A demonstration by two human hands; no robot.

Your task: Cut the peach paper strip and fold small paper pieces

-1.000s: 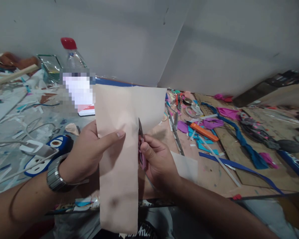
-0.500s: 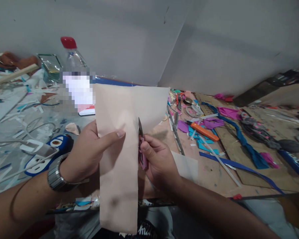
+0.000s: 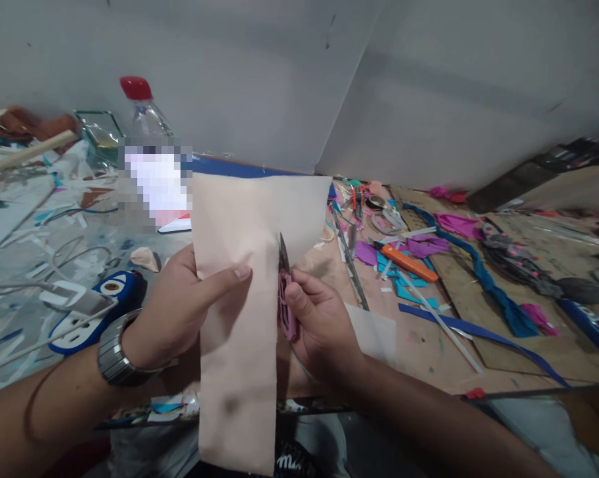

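A pale peach sheet [image 3: 237,392], paper or thin fabric, hangs in front of me with its lower end past the table edge. My left hand [image 3: 180,309] pinches its left side, thumb flat on the front and fingers hidden behind. In my right hand [image 3: 324,318] is a pair of scissors [image 3: 287,309] with pink handles, pointing up. Their blades lie at the sheet's cut right edge, where the narrow strip meets the wider top part. The flap at upper right bends away from the blades.
Left of the sheet are a blue-and-white power strip [image 3: 87,312] with a plug, a red-capped bottle [image 3: 147,116] and a blurred bright screen [image 3: 163,186]. To the right lie an orange utility knife [image 3: 406,261], a steel ruler [image 3: 348,255], coloured scraps and cardboard [image 3: 479,325].
The upper right flap of the sheet has swung slightly left and folded back more. The scissors and both hands stay almost in place at the cut.
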